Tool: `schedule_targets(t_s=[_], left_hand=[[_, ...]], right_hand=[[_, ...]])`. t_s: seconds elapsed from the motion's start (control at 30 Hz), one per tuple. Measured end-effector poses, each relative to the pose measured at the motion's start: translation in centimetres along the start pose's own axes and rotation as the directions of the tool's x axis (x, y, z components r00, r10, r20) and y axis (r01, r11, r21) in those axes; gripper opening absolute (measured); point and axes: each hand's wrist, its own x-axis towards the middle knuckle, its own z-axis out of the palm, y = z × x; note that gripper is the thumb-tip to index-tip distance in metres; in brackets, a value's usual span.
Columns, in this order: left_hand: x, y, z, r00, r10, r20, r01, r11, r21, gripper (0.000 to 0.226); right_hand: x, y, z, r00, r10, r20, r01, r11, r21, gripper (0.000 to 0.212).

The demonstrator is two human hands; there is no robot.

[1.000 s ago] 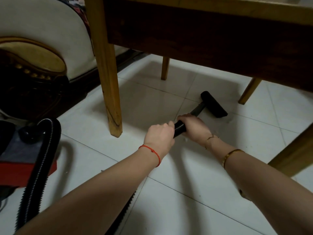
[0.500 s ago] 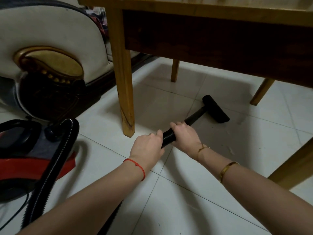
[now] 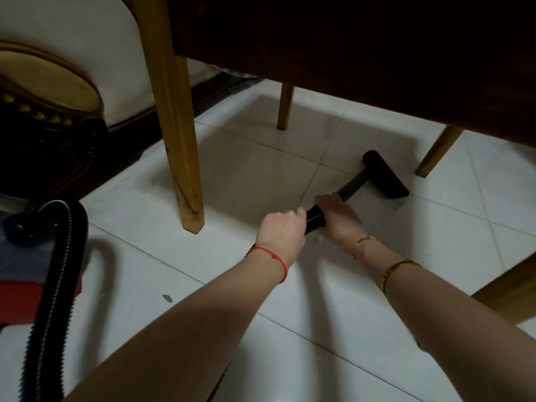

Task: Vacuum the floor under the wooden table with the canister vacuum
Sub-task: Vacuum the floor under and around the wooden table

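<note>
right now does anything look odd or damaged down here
The near table leg has a dark crack or gouge close to its foot. A small grey scrap lies on the tiles by the vacuum hose, and pale crumbs beside the hands.

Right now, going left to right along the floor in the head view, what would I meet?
Canister vacuum → black ribbed hose → near table leg → left hand → right hand → black floor nozzle.

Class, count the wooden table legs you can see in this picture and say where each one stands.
4. Near left leg, beside the sofa; far left leg, behind it; far right leg, just past the vacuum head; near right leg, cut off by the frame's right edge. None looks hidden.
</note>
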Motion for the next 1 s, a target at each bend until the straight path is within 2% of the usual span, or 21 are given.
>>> schedule_targets(t_s=[0.17, 0.27, 0.37, 0.57, 0.73, 1.0], left_hand=[[1.9, 1.6, 0.2, 1.000, 0.015, 0.003, -0.015, 0.999, -0.033, 0.031], [2.1, 1.7, -0.2, 1.000, 0.013, 0.010, -0.012, 0.999, -0.047, 0.036], [1.6, 1.2, -0.4, 1.000, -0.004, -0.015, 0.003, 0.999, -0.034, 0.032], [-1.9, -1.3, -0.9, 0.998, -0.022, -0.055, 0.021, 0.999, -0.024, 0.025], [-6.3, -4.0, -2.0, 0.997, -0.064, -0.052, 0.063, 0.998, -0.032, 0.025], [-13.5, -7.8, -4.8, 0.989, -0.145, -0.040, 0.144, 0.989, -0.016, 0.026]], right_hand=[[0.9, 2.7, -0.2, 1.000, 0.011, 0.012, -0.011, 1.000, 0.018, 0.015], [0.8, 2.8, -0.6, 1.000, 0.024, -0.006, -0.023, 0.999, 0.030, 0.010], [0.6, 2.0, -0.7, 1.000, -0.009, -0.016, 0.010, 0.998, 0.054, 0.011], [-0.5, -1.8, -1.4, 0.987, -0.157, -0.018, 0.158, 0.980, 0.123, 0.014], [-1.6, -6.3, -1.0, 0.954, -0.296, -0.033, 0.298, 0.946, 0.128, 0.024], [-4.1, -13.4, -1.4, 0.901, -0.432, -0.029, 0.433, 0.898, 0.081, 0.019]])
